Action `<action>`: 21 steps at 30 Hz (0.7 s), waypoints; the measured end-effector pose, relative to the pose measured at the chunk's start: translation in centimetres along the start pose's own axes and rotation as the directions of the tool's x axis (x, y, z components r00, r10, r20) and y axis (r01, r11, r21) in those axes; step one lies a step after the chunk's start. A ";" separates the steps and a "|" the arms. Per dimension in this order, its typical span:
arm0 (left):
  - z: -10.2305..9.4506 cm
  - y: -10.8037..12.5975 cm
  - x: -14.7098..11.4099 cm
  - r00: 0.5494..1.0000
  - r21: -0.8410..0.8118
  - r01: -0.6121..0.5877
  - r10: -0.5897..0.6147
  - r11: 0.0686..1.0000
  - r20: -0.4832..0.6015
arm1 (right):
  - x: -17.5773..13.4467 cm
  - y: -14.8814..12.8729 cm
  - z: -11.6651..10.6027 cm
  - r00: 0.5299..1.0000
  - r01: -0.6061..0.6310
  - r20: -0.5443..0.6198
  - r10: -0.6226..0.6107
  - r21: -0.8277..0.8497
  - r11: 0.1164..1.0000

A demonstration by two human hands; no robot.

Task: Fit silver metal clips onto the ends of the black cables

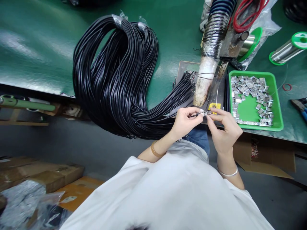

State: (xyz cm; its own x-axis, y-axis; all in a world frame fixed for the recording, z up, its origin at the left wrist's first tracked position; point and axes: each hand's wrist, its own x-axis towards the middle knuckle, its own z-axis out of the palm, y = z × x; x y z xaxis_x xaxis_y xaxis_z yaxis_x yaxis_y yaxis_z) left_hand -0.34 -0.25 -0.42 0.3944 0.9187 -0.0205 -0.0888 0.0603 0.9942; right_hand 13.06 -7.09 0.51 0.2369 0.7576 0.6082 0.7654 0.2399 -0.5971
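My left hand (185, 120) pinches the end of a thin black cable (194, 115) at the front edge of the bench. Facing it, my right hand (223, 126) holds a small metal connector (208, 112) between thumb and fingers. The connector and the cable end meet between my fingertips; whether they are joined I cannot tell. A big bundle of black cables (120, 76) lies to the left, its loose ends gathered on a dark board. At the right, a green tray (275, 95) holds many small metal connectors (249, 85).
A taped flexible hose (207, 73) comes down just beyond my hands. Solder wire spools (286, 51) and red cable (249, 16) are at the back right. Blue-handled pliers (301, 107) rest at the right edge. Cardboard boxes (57, 175) stand on the floor.
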 end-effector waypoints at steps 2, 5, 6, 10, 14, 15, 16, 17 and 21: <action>0.0 0.4 -0.1 1.000 0.025 -0.025 0.025 0.999 -0.015 | 0.1 -0.1 0.0 1.000 0.016 -0.008 -0.016 -0.010 1.000; -0.1 0.4 -0.2 1.000 0.034 -0.030 0.030 0.999 -0.001 | 0.0 -0.3 -0.2 0.999 0.031 0.013 -0.031 -0.009 0.999; -0.2 0.2 -0.2 1.000 0.026 -0.021 0.021 0.999 0.013 | -0.2 -0.3 -0.2 0.999 0.037 0.022 -0.037 -0.009 0.999; -0.5 -0.5 -0.3 0.997 -0.021 0.017 -0.015 1.000 0.081 | -0.7 -0.3 -0.5 0.998 0.043 0.049 -0.043 -0.005 0.999; -0.3 -0.2 -0.9 0.993 0.060 -0.036 0.030 0.998 0.110 | -0.8 0.0 -0.9 0.994 -0.105 0.032 0.104 0.019 0.994; -0.2 -0.1 -1.1 0.990 0.113 -0.089 0.075 0.990 0.118 | -0.7 0.1 -1.0 0.984 -0.174 0.050 0.172 0.033 0.984; -0.1 0.1 -1.4 0.981 0.175 -0.163 0.141 0.971 0.131 | -0.6 0.3 -1.2 0.967 -0.244 0.089 0.239 0.053 0.968; -0.1 0.2 -1.6 0.963 0.227 -0.257 0.228 0.939 0.147 | -0.4 0.4 -1.3 0.945 -0.306 0.143 0.294 0.077 0.949; -0.2 -0.1 -1.9 0.969 0.236 -0.216 0.178 0.947 0.172 | 0.0 0.8 -2.0 0.921 -0.329 0.266 0.287 0.130 0.935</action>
State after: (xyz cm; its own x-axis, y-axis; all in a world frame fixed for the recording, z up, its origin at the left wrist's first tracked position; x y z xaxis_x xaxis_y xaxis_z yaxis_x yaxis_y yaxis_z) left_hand -1.31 -1.95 -0.52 0.5235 0.8338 0.1755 0.0464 -0.2335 0.9712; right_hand 14.89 -8.07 1.07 0.2784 0.9274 0.2498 0.5600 0.0545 -0.8267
